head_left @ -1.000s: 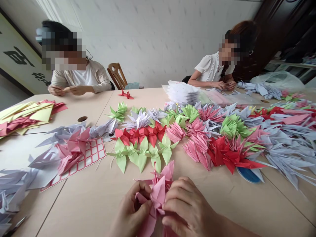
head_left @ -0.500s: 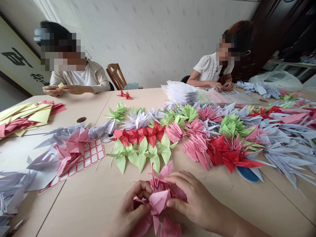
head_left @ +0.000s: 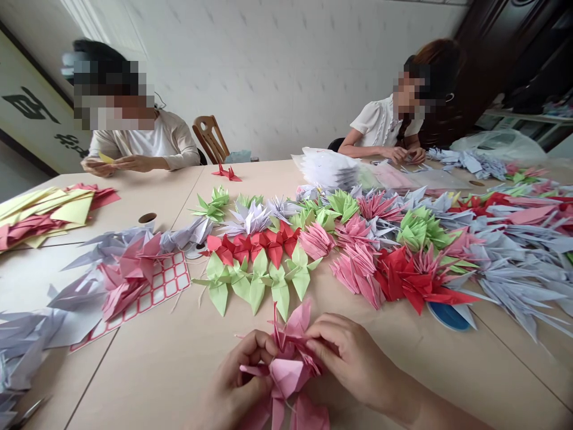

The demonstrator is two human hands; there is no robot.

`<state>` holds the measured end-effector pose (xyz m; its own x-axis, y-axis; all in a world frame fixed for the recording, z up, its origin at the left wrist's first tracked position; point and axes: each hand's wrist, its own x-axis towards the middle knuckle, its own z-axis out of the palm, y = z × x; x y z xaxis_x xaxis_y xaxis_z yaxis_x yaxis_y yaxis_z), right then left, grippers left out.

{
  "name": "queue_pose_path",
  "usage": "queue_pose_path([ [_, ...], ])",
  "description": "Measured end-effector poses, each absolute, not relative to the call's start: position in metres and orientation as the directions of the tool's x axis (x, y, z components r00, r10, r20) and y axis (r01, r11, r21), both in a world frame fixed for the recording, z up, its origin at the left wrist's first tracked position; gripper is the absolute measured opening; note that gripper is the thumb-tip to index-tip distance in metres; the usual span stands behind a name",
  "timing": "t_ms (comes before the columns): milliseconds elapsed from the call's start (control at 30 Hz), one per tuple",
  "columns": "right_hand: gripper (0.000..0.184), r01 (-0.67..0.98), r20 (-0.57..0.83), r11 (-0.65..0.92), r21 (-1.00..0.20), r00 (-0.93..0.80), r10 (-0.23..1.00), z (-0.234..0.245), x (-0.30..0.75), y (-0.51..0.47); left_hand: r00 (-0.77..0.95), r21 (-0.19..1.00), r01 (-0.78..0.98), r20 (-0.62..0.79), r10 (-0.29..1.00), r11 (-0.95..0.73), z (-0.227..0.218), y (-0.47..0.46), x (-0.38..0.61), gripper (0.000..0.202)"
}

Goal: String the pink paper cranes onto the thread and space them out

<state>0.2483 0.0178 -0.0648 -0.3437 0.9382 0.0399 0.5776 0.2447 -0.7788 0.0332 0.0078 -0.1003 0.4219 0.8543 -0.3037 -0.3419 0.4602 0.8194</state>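
Note:
A cluster of pink folded paper cranes point(head_left: 286, 373) is between my hands at the near edge of the table. My left hand point(head_left: 248, 373) grips the cluster from the left, its fingers curled and the thumb against the paper. On the other side, my right hand point(head_left: 347, 355) pinches a pink wing or fold between thumb and forefinger. A thin pale string shows low on the cluster. Just beyond lie a row of green paper cranes point(head_left: 257, 286) and a row of red paper cranes point(head_left: 253, 245).
Piles of paper cranes point(head_left: 421, 233) cover the right side. A red-and-white grid sheet point(head_left: 168, 283) lies partly under pink and lilac cranes at left. Scissors tips point(head_left: 33, 409) show bottom left. Two people sit across; one folds yellow paper point(head_left: 106, 158). Stacked bags point(head_left: 324, 166) stand mid-table.
My right hand has gone from loosely spread beside the cranes to a pinch on the paper. The right side of the cluster is drawn in. My left hand stays nearly still.

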Motion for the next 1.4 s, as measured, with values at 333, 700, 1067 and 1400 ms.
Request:
queue_pose_path([
  [333, 0.012, 0.424, 0.394, 0.447, -0.788, -0.211, 0.895, -0.063, 0.254, 0.019, 0.458, 0.721, -0.459, -0.309, 0.834, 0.519, -0.075, 0.012, 0.038, 0.018],
  [700, 0.013, 0.276, 0.498, 0.574, -0.771, -0.301, 0.813, -0.059, 0.252, 0.014, 0.448, 0.692, -0.5, -0.308, 0.839, 0.521, -0.076, 0.012, 0.038, 0.041],
  [1067, 0.008, 0.225, 0.473, 0.657, -0.72, -0.534, 0.701, -0.052, 0.247, 0.011, 0.382, 0.965, -0.073, -0.208, 0.901, 0.254, -0.084, 0.014, 0.027, 0.041],
  [1400, 0.03, 0.349, -0.011, 0.042, -0.936, -0.15, 0.989, -0.064, 0.265, 0.024, 0.296, 0.971, -0.038, -0.216, 0.931, 0.237, -0.081, 0.01, 0.033, 0.025],
])
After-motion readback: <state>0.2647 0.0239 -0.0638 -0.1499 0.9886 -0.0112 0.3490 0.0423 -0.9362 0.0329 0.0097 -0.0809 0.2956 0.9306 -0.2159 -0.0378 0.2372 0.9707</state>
